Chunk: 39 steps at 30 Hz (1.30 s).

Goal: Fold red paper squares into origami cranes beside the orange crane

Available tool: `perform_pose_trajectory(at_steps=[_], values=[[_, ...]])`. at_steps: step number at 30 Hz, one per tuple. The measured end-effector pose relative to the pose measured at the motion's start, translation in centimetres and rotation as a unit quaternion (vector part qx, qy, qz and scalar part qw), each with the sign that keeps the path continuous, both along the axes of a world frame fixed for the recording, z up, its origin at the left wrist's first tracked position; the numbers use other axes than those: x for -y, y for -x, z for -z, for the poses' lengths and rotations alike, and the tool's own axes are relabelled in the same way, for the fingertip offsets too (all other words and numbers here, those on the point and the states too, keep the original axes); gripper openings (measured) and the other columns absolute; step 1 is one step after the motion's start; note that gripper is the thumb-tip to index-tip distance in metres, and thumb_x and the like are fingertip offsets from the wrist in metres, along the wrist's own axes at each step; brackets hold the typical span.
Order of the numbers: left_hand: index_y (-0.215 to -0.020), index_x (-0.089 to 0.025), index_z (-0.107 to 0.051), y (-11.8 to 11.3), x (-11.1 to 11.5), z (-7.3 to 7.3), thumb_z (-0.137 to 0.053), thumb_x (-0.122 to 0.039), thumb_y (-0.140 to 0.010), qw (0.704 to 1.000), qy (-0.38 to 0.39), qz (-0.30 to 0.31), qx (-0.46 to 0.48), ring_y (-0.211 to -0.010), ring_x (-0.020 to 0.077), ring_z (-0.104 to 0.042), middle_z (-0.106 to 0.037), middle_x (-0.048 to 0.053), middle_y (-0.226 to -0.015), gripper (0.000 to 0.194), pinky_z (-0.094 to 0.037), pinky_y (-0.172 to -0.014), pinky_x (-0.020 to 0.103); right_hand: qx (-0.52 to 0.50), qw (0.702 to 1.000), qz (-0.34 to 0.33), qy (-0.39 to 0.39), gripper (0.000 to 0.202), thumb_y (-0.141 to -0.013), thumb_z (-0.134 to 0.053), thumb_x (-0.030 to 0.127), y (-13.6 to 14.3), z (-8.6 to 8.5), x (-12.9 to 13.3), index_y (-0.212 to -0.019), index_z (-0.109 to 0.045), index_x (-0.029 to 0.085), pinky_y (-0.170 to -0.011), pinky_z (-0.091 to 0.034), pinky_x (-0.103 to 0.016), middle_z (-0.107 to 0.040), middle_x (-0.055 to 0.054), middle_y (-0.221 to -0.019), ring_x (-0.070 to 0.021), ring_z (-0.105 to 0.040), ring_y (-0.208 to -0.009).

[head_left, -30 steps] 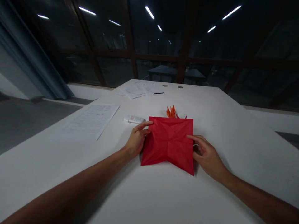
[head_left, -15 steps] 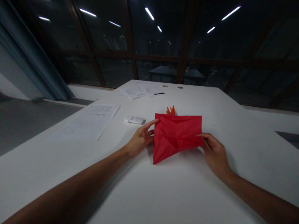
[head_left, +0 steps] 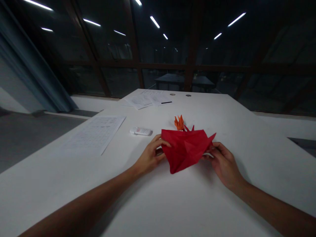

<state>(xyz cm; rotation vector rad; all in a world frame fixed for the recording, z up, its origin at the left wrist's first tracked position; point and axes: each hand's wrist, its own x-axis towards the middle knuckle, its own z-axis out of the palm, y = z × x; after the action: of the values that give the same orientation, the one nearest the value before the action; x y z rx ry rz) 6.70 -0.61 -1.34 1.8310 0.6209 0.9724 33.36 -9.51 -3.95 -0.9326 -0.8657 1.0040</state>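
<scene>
A creased sheet of red paper is held up between my two hands, bent and buckled, with a pointed flap sticking out at its right side. My left hand grips the left edge, thumb on the near face and fingers behind it. My right hand pinches the right edge; some of its fingertips are hidden behind the paper. Just past the sheet stands a small orange folded-paper figure. Red paper points show above the sheet's top edge; whether they belong to it I cannot tell.
The white table spreads under my hands. A white handheld device lies left of the paper. Printed sheets lie at the left, more papers with a black pen farther back. Dark windows stand behind.
The red paper was spread nearly flat and is now buckled, its right side drawn into a point. Both hands have shifted their hold on its edges. The view has tilted up slightly.
</scene>
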Motion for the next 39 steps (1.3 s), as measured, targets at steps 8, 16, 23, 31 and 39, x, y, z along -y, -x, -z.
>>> perform_pose_trajectory(at_steps=[8, 16, 23, 31, 39], values=[[-0.084, -0.016, -0.065, 0.1, -1.2, 1.3, -0.070, -0.034, -0.086, 0.987, 0.135, -0.014, 0.085, -0.083, 0.0177, -0.061, -0.065, 0.005, -0.089, 0.018, -0.051, -0.080, 0.031, 0.016, 1.000, 0.009, 0.004, 0.015, -0.077, -0.080, 0.028, 0.0, -0.2, 0.2, -0.078, -0.065, 0.023, -0.072, -0.055, -0.036, -0.069, -0.001, -0.083, -0.0192, -0.063, -0.079], [-0.116, -0.025, -0.061, 0.4, -0.5, 0.6, -0.078, -0.026, -0.078, 0.984, 0.156, 0.078, 0.047, -0.097, 0.0218, -0.065, -0.061, 0.009, -0.116, 0.043, -0.054, -0.078, 0.030, 0.055, 0.998, 0.014, 0.010, 0.018, -0.084, -0.077, 0.036, 0.0, 0.7, -0.1, -0.085, -0.065, 0.023, -0.069, -0.055, -0.035, -0.069, -0.001, -0.087, -0.0192, -0.064, -0.078], [-0.101, -0.022, -0.065, 0.0, -0.3, 0.7, -0.075, -0.015, -0.078, 0.999, 0.025, 0.027, 0.025, -0.113, 0.0230, -0.059, -0.050, 0.009, -0.128, 0.027, -0.054, -0.089, 0.032, 0.050, 0.998, 0.039, 0.001, 0.019, -0.086, -0.075, 0.038, 0.2, 0.5, -0.2, -0.086, -0.062, 0.024, -0.070, -0.057, -0.036, -0.069, -0.001, -0.089, -0.0198, -0.065, -0.082], [-0.100, -0.017, -0.068, -0.3, -0.3, 0.4, -0.073, -0.030, -0.084, 0.999, 0.051, -0.007, -0.005, -0.105, 0.0225, -0.061, -0.062, 0.009, -0.118, 0.021, -0.054, -0.089, 0.032, 0.059, 0.997, 0.046, -0.003, 0.021, -0.088, -0.073, 0.037, 0.2, 0.7, -0.3, -0.088, -0.057, 0.023, -0.069, -0.057, -0.034, -0.068, 0.000, -0.088, -0.0180, -0.066, -0.080], [-0.107, -0.013, -0.066, -0.3, -0.8, 1.4, -0.079, -0.033, -0.078, 0.988, 0.147, -0.007, 0.046, -0.088, 0.0216, -0.067, -0.072, 0.008, -0.102, 0.037, -0.055, -0.082, 0.034, 0.143, 0.989, -0.042, -0.006, 0.033, -0.082, -0.077, 0.034, 0.6, -0.1, 0.3, -0.105, -0.057, 0.024, -0.066, -0.054, -0.030, -0.066, -0.002, -0.096, -0.0156, -0.064, -0.073]])
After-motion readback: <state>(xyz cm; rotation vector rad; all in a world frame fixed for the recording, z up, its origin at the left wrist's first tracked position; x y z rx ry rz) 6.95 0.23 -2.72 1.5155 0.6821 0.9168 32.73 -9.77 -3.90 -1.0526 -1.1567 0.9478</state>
